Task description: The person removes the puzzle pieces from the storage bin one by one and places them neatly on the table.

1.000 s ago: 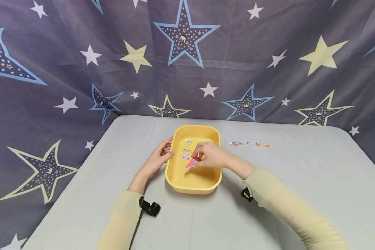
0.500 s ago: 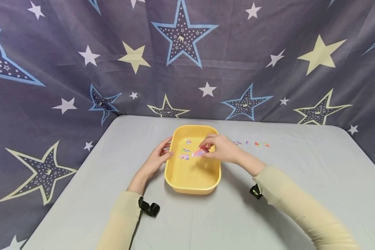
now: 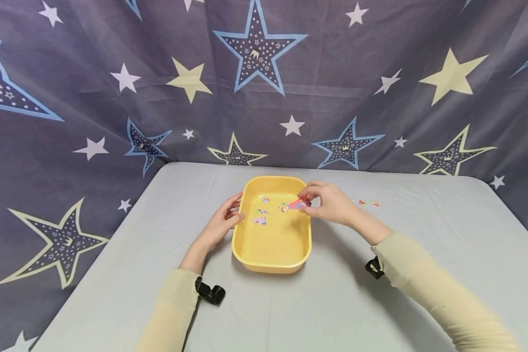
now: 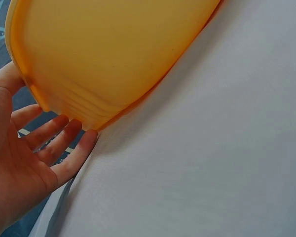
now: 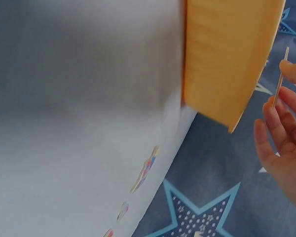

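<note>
A yellow plastic tub (image 3: pixel 270 247) stands on the table. My left hand (image 3: pixel 217 227) holds its left side, thumb over the rim and the other fingertips against the outer wall (image 4: pixel 89 103). Over the right part of the tub, my right hand (image 3: pixel 331 205) pinches a flat red-and-purple cut-out piece (image 3: pixel 296 204). Seen edge-on in the right wrist view, this thin piece (image 5: pixel 281 79) sits between thumb and fingers. Small colourful flat pieces lie on the tub floor: a pink one (image 3: pixel 259 221), a green-and-blue one (image 3: pixel 262 211) and a multicoloured one (image 3: pixel 283 208) among them.
Right of the tub, a row of small flat pieces (image 3: pixel 363 202) lies on the grey-white table (image 3: pixel 422 234); my right hand partly covers it in the head view. A dark curtain with stars (image 3: pixel 180 39) hangs behind and left of the table.
My right hand has moved right and away with the red-and-purple piece, from the tub's middle to near its right rim. A multicoloured piece now shows beside it. The left hand stays put.
</note>
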The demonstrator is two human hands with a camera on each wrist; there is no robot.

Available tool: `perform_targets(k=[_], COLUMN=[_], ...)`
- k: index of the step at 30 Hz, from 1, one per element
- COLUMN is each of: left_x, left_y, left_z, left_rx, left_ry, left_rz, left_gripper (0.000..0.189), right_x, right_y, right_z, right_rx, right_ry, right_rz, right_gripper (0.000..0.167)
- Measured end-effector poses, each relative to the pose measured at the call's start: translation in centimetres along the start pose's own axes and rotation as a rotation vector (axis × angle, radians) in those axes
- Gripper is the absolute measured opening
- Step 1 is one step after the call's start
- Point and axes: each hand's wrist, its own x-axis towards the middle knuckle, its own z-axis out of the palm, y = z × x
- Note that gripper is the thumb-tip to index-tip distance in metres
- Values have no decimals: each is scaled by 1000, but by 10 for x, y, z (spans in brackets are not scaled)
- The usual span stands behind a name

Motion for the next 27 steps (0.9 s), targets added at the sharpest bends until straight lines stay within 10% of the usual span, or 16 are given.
perform_targets(k=[27], left_x=[-2], left_y=[1], left_z=[0], left_rx=[2], left_ry=[-2], left_rz=[-6], left_gripper=[62], right_x=[-33], right_y=[56], right_z=[-14], right_rx=[-107], right_ry=[95], right_rz=[107], right_gripper=[24])
